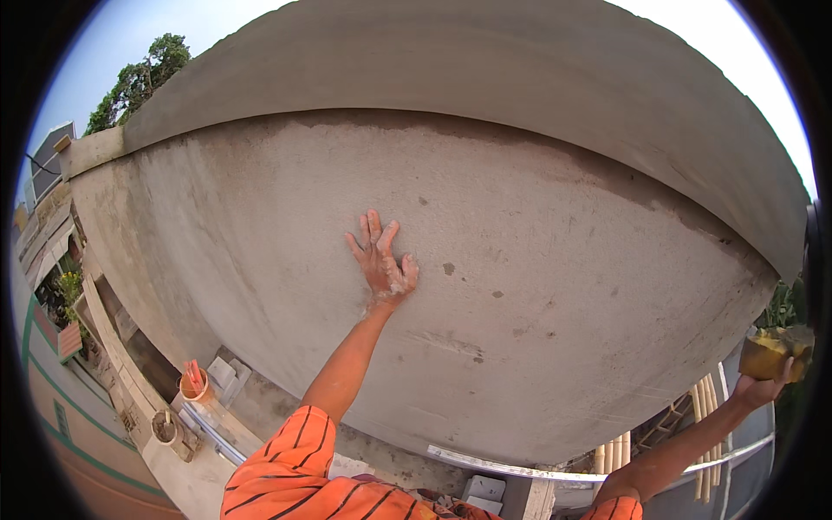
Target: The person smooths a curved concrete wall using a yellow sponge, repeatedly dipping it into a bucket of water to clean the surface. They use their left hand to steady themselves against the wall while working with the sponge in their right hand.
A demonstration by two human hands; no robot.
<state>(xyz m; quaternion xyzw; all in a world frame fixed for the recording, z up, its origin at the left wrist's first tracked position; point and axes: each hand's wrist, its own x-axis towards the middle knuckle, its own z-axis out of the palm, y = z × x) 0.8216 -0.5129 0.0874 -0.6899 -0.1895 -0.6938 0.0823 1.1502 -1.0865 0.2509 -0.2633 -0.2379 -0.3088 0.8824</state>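
Observation:
My left hand (pixel 382 265), dusted with pale powder, lies against a plastered grey wall (pixel 485 208) with its fingers spread. It holds nothing. Damp-looking dark spots and faint scrape marks show on the plaster to the right of that hand. At the far right, my right hand (pixel 759 390) is raised, gripping a dirty yellow sponge (pixel 773 355) from below. The sponge is blocky, with a dark greyish top, and is held out near the wall's right end. Part of the grip is hidden behind it.
A smooth concrete ledge (pixel 433 61) juts out above the wall. Low at left stand an orange bucket (pixel 196 387) and a pale bucket (pixel 165 426) with grey contents. A long metal bar (pixel 537 472) crosses below me, near bamboo poles (pixel 706 425) at right.

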